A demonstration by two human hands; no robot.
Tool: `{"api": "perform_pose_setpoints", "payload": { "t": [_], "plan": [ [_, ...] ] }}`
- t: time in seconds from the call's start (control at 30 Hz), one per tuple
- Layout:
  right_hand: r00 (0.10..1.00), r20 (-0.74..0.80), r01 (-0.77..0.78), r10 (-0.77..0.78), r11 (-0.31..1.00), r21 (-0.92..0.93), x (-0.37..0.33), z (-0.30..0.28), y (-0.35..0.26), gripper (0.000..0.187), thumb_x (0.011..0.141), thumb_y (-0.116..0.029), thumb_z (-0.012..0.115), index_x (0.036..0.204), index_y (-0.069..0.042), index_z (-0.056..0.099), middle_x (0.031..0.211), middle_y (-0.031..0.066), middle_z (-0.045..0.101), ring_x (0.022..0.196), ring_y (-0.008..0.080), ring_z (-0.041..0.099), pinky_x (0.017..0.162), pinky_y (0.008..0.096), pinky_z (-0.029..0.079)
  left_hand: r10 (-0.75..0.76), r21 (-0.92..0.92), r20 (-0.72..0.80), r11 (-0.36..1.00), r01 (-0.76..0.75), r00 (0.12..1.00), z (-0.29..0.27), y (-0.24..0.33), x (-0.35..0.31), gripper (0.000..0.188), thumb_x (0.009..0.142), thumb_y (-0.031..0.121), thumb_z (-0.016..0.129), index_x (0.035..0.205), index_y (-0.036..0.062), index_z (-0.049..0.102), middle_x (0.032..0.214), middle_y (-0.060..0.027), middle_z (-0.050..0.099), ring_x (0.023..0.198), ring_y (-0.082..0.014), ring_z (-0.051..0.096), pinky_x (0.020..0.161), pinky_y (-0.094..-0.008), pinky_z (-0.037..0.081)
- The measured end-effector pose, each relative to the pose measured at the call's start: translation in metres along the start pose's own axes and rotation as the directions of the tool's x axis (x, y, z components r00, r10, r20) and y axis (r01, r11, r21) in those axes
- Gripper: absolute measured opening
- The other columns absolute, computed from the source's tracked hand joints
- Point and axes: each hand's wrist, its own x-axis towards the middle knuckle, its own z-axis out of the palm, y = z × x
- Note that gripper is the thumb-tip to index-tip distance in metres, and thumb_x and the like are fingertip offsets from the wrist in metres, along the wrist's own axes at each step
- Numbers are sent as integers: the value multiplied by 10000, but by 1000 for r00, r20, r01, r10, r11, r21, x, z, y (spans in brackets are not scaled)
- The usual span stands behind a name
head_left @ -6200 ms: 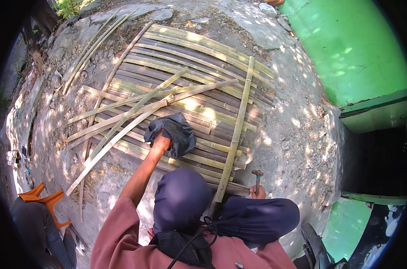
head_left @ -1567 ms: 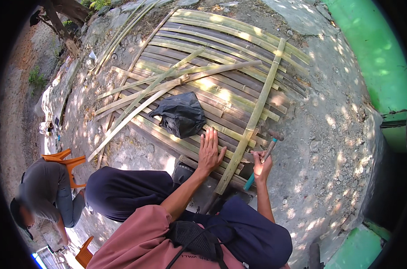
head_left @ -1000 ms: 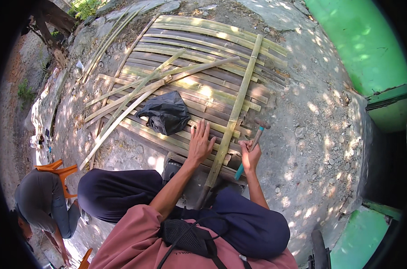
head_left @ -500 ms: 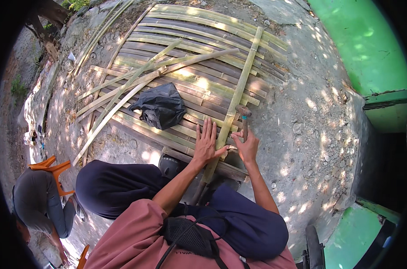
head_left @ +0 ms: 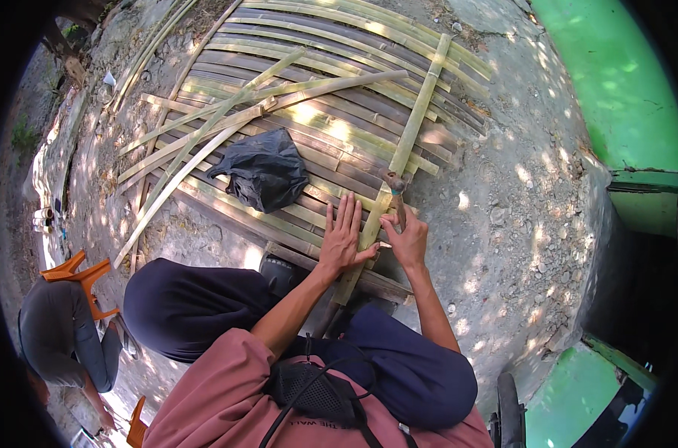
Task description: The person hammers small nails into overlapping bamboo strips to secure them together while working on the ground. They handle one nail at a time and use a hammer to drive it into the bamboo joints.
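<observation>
Right hand (head_left: pixel 409 240) grips brown-headed hammer (head_left: pixel 393 181), handle mostly hidden; head overlaps pale-green bamboo crosspiece (head_left: pixel 408 134), contact unclear. Left hand (head_left: pixel 341 243) flat on split-bamboo slats (head_left: pixel 348 147), fingers slightly spread. Crumpled black plastic bag (head_left: pixel 262 168) beyond, inside not visible.

From the person's head, the left of two side-by-side fisheye cameras looks steeply down and forward, fairly near the left hand (head_left: pixel 342 237) and right hand (head_left: pixel 408 240) at mid-frame, with bamboo slats (head_left: pixel 339 142) reaching farther off. Edges bow; the shadowed opening (head_left: pixel 638 276) at right seems too dark to read.
</observation>
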Motion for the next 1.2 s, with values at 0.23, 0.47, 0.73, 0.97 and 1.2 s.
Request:
{"api": "perform_pose_setpoints", "payload": {
  "t": [0.23,0.47,0.73,0.97,1.2],
  "plan": [
    [1000,-4,20,-20,1000,-5,-2,1,3,226,896,-99,845,979,-23,649,904,120,813,856,374,791,747,454,603,7,6,-3,1000,-7,1000,2,-1,2,1125,956,739,546,1673,-92,303,1788,-291,201,1686,-397,165,1347,-613,73],
    [1000,13,9,-9,1000,-23,-4,0,-7,216,905,-100,838,976,-23,650,904,115,814,857,354,797,741,438,607,-10,-65,-19,998,8,1000,3,-3,0,1012,996,668,558,1696,-22,317,1801,-263,191,1687,-381,169,1349,-599,62],
    [1000,20,20,-19,999,-43,-6,6,-1,219,908,-120,845,977,-37,653,890,118,808,838,360,791,726,441,600,-13,-377,-208,924,-68,978,-5,5,13,516,827,239,876,1301,143,697,1363,-54,659,1392,-295,553,1303,-559,240],
    [1000,-28,-5,4,1000,-17,-8,7,1,252,892,-149,873,928,-37,650,845,118,787,786,373,770,702,442,579,-130,-513,-271,858,-29,954,1,10,34,261,765,96,893,999,126,782,1031,-10,759,1090,-252,677,1165,-494,390],
    [999,-37,5,-5,1000,14,-14,0,-17,283,916,-198,877,935,-17,660,781,128,739,715,341,741,659,432,547,-106,-529,-253,847,-46,962,7,2,35,212,744,123,910,900,121,767,920,14,753,1008,-215,680,1082,-441,380]
  ]
}}
